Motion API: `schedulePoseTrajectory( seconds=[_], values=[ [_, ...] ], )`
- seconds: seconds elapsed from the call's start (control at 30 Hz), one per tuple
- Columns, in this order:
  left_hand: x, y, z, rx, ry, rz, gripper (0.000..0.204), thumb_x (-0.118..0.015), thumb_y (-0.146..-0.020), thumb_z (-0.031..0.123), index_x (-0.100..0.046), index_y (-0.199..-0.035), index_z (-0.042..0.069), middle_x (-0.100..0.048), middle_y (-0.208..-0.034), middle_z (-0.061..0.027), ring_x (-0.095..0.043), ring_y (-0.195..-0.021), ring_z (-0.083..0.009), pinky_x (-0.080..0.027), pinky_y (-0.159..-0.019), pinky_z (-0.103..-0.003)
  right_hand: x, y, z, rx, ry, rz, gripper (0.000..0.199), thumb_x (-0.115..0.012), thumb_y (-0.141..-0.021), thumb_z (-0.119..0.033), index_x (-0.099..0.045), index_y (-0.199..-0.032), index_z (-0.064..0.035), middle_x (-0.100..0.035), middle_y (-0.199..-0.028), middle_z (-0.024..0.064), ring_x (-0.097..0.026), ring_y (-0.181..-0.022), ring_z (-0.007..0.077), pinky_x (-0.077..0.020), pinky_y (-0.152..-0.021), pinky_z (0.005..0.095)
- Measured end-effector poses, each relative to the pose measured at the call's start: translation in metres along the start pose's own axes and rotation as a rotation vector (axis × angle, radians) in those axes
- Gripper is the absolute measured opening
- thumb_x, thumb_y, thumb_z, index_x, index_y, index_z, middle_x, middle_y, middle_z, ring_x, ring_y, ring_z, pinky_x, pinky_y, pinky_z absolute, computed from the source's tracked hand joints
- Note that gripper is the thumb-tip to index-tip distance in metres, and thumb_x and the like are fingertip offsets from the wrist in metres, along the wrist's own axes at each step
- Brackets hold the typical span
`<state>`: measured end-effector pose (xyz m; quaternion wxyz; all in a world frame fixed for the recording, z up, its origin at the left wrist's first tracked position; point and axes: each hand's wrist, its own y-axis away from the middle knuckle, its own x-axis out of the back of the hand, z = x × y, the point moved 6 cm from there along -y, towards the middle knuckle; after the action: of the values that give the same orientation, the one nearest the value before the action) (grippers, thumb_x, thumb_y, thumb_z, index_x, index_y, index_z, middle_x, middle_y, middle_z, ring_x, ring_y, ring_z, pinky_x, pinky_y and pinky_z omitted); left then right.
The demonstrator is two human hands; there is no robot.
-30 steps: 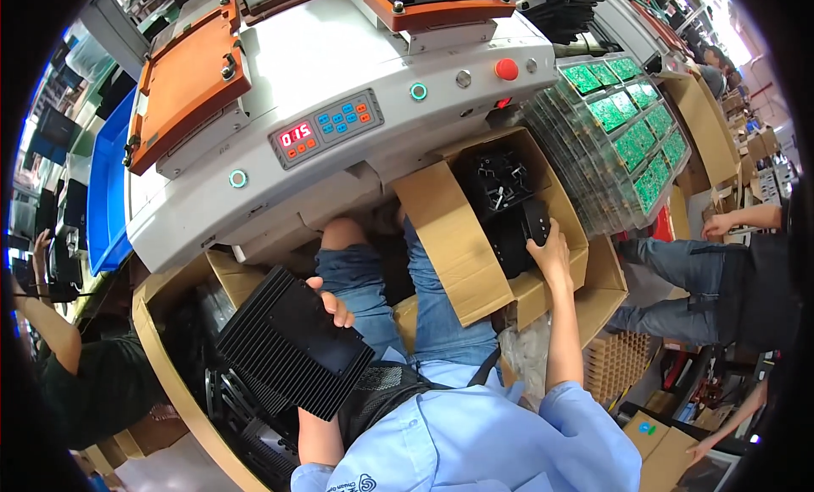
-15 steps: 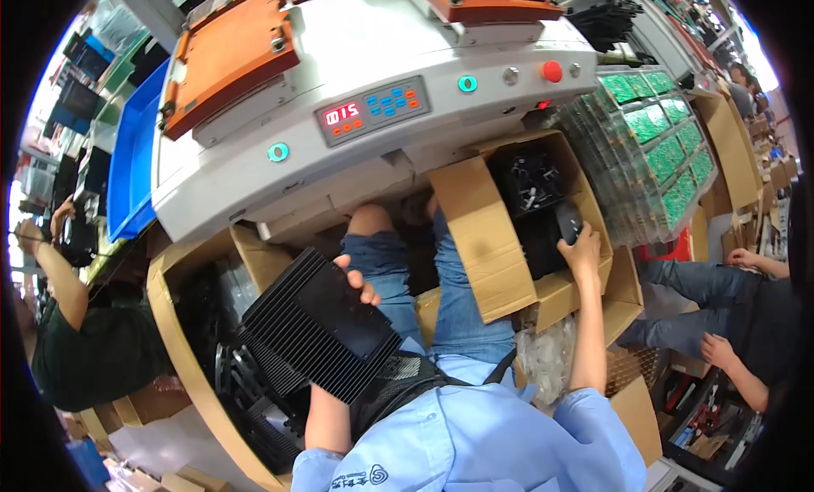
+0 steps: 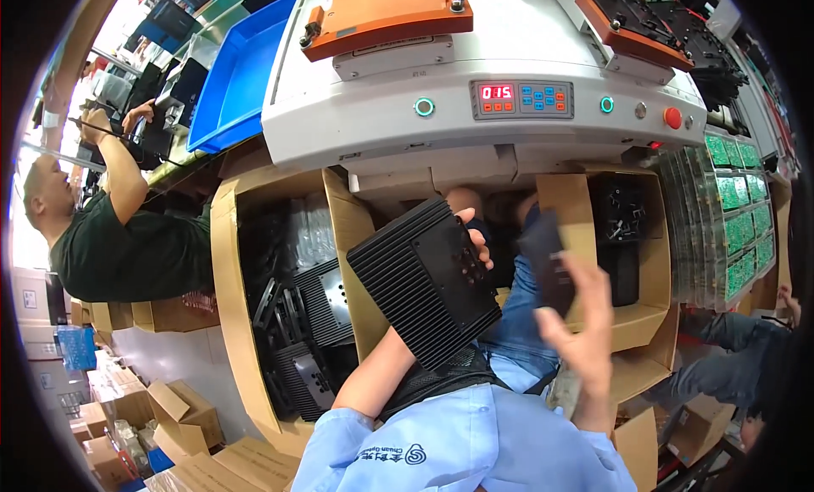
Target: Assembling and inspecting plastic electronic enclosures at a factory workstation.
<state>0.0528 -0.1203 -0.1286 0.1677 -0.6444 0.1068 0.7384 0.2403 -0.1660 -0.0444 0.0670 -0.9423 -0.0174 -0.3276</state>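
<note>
Above my lap, my left hand [image 3: 476, 237] grips a black finned heatsink case [image 3: 415, 280], fins slanting and flat panel upward. Its fingers curl over the case's far right edge. Just to the right, my right hand [image 3: 587, 322] holds a thin black plate [image 3: 545, 267], smeared by motion, near the case but apart from it. More black finned cases [image 3: 325, 301] lie in the open carton [image 3: 225, 280] on my left. The open carton [image 3: 651, 318] on my right holds a tray of small dark parts [image 3: 619, 212].
Ahead stands a white machine [image 3: 381, 123] with a lit control panel [image 3: 522, 100] and orange fixtures [image 3: 390, 17]. A blue tray [image 3: 242, 76] is at its left, stacked clear trays of green circuit boards [image 3: 738, 204] at its right. A co-worker [image 3: 127, 246] works at far left.
My right hand has come out of the right carton and moved left toward the case, bringing the black plate. My left hand still holds the case. The view has swung to the left.
</note>
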Motion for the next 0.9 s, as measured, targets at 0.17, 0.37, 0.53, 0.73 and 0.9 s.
schedulePoseTrajectory(
  seconds=[0.17,0.37,0.53,0.73,0.9],
  values=[
    [0.01,0.007,0.003,-0.132,-0.666,0.338,0.052,-0.049,-0.094,0.027,-0.037,-0.137,0.002,-0.059,-0.107,-0.0141,-0.06,-0.094,-0.026,-0.048,-0.09,-0.037,-0.035,-0.011,-0.016,0.115,-0.188,-0.016,0.066,-0.074,-0.067,-0.011,-0.051,-0.129,-0.0053,-0.048,-0.124,0.0167,-0.048,-0.116,0.0318,-0.0392,-0.098,0.0378],
    [0.02,0.017,0.012,-0.099,-0.185,0.198,0.057,-0.05,-0.093,0.033,-0.035,-0.138,0.001,-0.058,-0.104,-0.0142,-0.059,-0.086,-0.0271,-0.05,-0.082,-0.04,0.051,-0.012,0.076,-0.096,0.303,0.472,0.058,-0.071,-0.075,-0.011,-0.05,-0.129,-0.009,-0.049,-0.119,0.0181,-0.05,-0.111,0.0327,-0.042,-0.094,0.0383],
    [0.029,0.019,0.003,-0.068,-0.246,0.285,0.07,-0.057,-0.089,0.039,-0.032,-0.139,-0.002,-0.057,-0.107,-0.0156,-0.058,-0.09,-0.0276,-0.049,-0.085,-0.04,0.094,0.04,0.165,-0.45,0.567,0.563,0.053,-0.068,-0.081,-0.025,-0.05,-0.128,-0.0077,-0.05,-0.116,0.0198,-0.051,-0.108,0.0351,-0.0426,-0.093,0.0407],
    [0.027,0.019,-0.005,-0.056,-0.291,0.3,0.063,-0.051,-0.092,0.037,-0.033,-0.138,-0.003,-0.058,-0.108,-0.0166,-0.061,-0.088,-0.0282,-0.052,-0.081,-0.038,0.085,0.076,0.238,-0.712,0.758,0.381,0.057,-0.069,-0.075,-0.03,-0.053,-0.123,-0.0052,-0.052,-0.112,0.022,-0.052,-0.105,0.037,-0.0423,-0.092,0.0427],
    [0.048,0.023,-0.005,0.056,-0.565,0.421,0.056,-0.044,-0.096,0.036,-0.035,-0.138,0.001,-0.058,-0.111,-0.0184,-0.063,-0.088,-0.0299,-0.055,-0.078,-0.039,0.08,0.053,0.272,-0.711,0.773,0.341,0.057,-0.067,-0.075,-0.029,-0.052,-0.125,-0.0038,-0.053,-0.109,0.0238,-0.051,-0.107,0.0388,-0.0413,-0.093,0.0454]
  ],
)
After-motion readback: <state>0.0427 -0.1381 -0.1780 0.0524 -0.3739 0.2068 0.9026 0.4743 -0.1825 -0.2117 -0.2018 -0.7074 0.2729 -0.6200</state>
